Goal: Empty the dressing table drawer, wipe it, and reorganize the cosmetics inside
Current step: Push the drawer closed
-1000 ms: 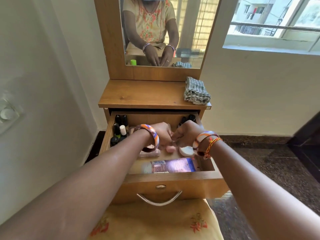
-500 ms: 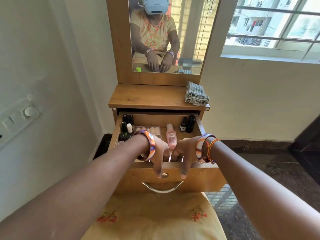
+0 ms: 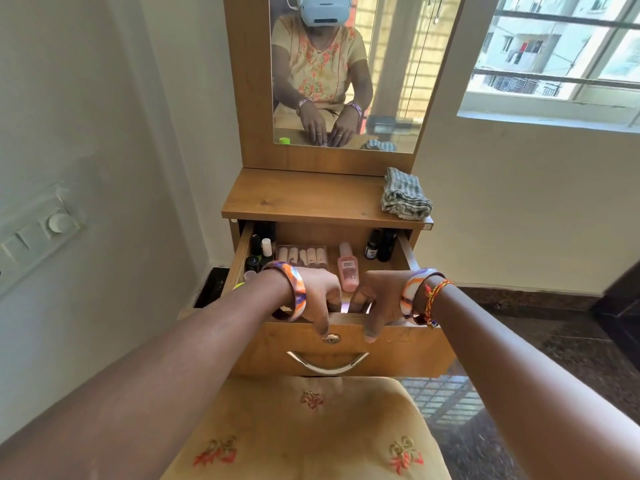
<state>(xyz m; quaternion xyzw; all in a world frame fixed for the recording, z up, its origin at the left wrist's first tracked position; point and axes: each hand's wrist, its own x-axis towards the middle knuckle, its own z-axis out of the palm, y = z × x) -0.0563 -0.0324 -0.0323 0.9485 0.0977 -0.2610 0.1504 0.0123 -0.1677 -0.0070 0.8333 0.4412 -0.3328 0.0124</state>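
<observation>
Open wooden drawer at frame centre, left hand and right hand both clamped over its front edge, pink bottle lying inside mid-drawer, dark bottles upper left corner, folded cloth on tabletop above.

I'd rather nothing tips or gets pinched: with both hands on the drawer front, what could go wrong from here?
1. The left hand and right hand hook fingers over the drawer front; pushing it shut could pinch them.
2. The small dark bottles and others standing upright at the back may topple if the drawer jerks.
3. The pink bottle lying loose could slide.
</observation>
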